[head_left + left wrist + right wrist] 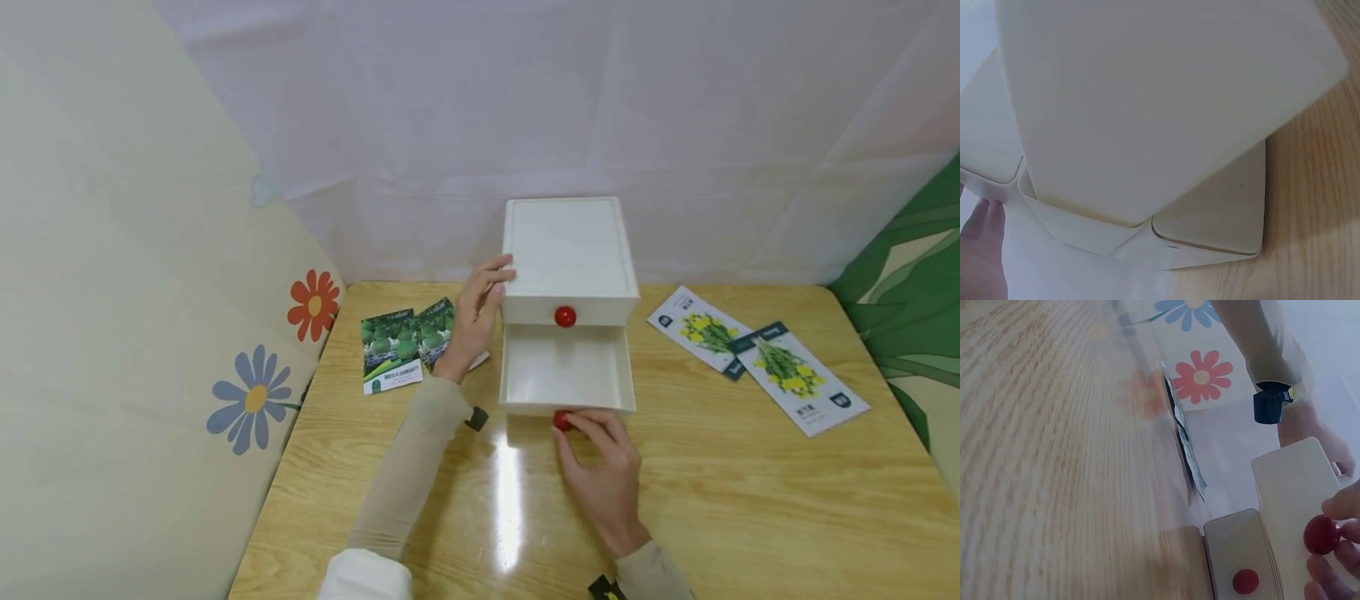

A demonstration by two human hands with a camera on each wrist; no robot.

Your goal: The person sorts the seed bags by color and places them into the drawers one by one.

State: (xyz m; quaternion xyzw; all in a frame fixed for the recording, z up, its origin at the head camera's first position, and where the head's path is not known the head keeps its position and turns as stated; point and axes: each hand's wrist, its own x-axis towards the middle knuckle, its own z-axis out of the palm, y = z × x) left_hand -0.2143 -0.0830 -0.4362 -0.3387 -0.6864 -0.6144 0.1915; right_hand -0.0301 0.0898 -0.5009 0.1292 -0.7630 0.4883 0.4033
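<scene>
Rt hand (609,475) pinches red knob (560,421), w/ open lower drawer (566,367) just beyond.

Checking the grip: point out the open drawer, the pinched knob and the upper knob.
Open drawer (564,371): head view, its bare inside.
Pinched knob (559,420): head view, its uncovered side.
Upper knob (565,317): head view, front middle.

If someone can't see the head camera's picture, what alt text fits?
A person's right hand pinches the red knob of an open drawer in a white box; the left hand touches its left side. Printed packets lie on both sides on a wooden table.
</scene>
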